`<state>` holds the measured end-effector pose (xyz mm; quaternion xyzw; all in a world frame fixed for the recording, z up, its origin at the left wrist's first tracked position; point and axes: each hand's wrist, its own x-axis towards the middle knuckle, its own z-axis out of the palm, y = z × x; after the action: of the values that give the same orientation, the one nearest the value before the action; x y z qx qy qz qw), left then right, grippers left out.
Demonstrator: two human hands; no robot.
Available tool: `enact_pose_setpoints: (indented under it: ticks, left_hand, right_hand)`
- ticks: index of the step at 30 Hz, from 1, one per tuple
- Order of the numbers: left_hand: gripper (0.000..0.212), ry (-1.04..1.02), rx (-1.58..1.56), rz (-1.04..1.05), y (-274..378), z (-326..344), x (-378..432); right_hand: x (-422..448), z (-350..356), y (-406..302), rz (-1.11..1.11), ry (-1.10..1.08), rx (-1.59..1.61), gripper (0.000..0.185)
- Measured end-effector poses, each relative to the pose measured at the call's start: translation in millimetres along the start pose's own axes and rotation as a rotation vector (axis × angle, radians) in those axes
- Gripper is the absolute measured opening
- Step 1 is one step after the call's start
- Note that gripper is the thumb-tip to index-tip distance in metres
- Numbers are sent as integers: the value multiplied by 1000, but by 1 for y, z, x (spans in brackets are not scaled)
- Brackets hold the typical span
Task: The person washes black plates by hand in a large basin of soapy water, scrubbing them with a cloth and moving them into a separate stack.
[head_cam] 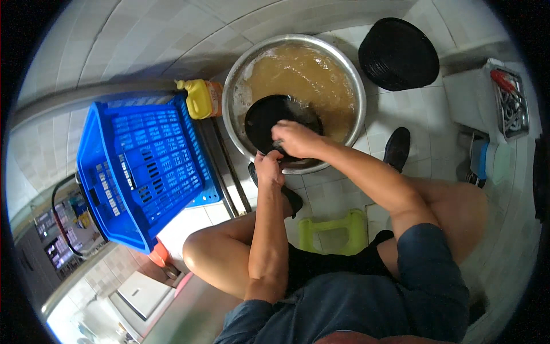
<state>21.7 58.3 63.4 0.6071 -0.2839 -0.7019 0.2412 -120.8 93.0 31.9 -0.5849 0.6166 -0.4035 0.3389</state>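
Note:
A wide metal basin [361,103] of cloudy brownish water [300,71] stands on the tiled floor. Near its lower left side a round black pan or plate [264,116] lies tilted, partly in the water. My left hand [270,167] grips the near edge of this black piece at the basin's rim. Over its inner face is my right hand [296,138], fingers curled around a small greyish thing, perhaps a scouring pad, mostly hidden by the fingers.
Left of the basin are a yellow jug [198,99] and blue plastic baskets [150,159]. A stack of black round pieces [397,53] sits at the upper right. A metal tray [511,129] holds utensils at the right. A green plastic stool [356,232] is under me.

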Motion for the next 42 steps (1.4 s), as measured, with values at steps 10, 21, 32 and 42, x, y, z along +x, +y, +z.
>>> enact_pose_setpoints:
  ticks: [10,21,32,42]
  left_hand:
    - [30,-40,105,7,-14,23,-26]
    - [34,-82,105,-14,-15,9,-19]
    - [32,117,56,127,0,-3,-6]
    - [35,64,139,83,-7,14,-21]
  right_hand:
    - [28,-16,66,242,312,-391,7]
    - [38,10,26,-81,256,71,12]
    - [-9,-26,27,444,-66,-290,11]
    - [21,-18,71,349,423,-321,13]
